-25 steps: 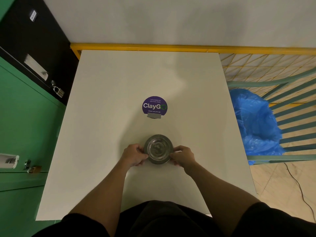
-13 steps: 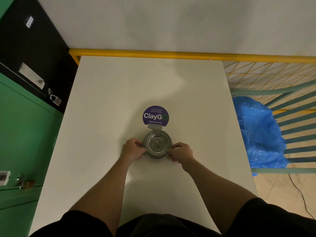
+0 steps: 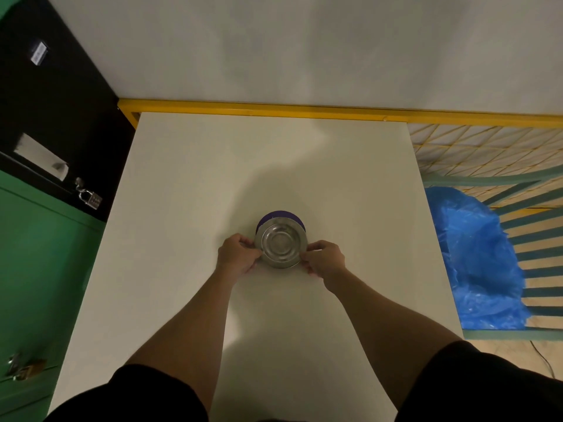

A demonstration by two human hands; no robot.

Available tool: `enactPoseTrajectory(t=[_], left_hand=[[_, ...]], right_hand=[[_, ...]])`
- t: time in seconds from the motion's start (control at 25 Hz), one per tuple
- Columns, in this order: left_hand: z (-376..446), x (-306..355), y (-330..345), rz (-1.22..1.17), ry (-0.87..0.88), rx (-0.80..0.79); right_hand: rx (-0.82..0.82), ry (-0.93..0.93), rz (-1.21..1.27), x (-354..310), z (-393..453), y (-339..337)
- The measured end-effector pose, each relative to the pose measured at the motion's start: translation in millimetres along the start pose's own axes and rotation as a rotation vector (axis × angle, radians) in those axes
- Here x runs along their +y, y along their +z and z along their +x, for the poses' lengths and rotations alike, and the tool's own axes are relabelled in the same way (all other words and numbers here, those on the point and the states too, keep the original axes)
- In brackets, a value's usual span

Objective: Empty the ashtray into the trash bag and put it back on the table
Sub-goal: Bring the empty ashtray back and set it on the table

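A round shiny metal ashtray [image 3: 281,242] sits at the middle of the white table [image 3: 189,178], covering most of a purple round sticker [image 3: 275,214]. My left hand [image 3: 239,255] pinches the ashtray's left rim and my right hand [image 3: 324,258] pinches its right rim. The inside of the ashtray looks bare metal. The blue trash bag [image 3: 475,263] hangs open to the right of the table, inside a teal slatted frame.
Green lockers with padlocks [image 3: 90,197] stand along the table's left side. A yellow rail [image 3: 304,111] runs behind the far edge, with a pale wall above. The teal slatted frame [image 3: 530,239] and a tiled floor lie to the right.
Both hands have pushed the ashtray away from me along the table, from below the purple sticker to on top of it. The camera view has tilted upward a little.
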State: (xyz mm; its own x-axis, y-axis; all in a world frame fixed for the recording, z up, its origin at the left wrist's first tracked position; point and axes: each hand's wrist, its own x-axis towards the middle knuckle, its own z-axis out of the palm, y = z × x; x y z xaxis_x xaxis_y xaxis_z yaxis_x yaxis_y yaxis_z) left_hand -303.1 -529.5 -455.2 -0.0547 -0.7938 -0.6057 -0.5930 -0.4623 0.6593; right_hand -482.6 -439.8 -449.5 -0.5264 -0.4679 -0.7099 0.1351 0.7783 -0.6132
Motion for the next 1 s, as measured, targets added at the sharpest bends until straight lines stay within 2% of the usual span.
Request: enactPoseTrajectory(t=[0.48, 0.64, 0.8, 1.0], left_hand=[[16, 15, -3, -0.072, -0.038, 0.024], [19, 11, -8, -0.094, 0.016, 0.073], [18, 14, -7, -0.07, 0.085, 0.038], [18, 19, -1, -0.069, 0.078, 0.016]], right_hand=[[0.004, 0.013, 0.071, -14, 16, 0], [0.062, -0.014, 0.082, -18, 18, -3], [0.057, -0.023, 0.067, -21, 19, -3], [0.059, -0.021, 0.058, -24, 20, -2]])
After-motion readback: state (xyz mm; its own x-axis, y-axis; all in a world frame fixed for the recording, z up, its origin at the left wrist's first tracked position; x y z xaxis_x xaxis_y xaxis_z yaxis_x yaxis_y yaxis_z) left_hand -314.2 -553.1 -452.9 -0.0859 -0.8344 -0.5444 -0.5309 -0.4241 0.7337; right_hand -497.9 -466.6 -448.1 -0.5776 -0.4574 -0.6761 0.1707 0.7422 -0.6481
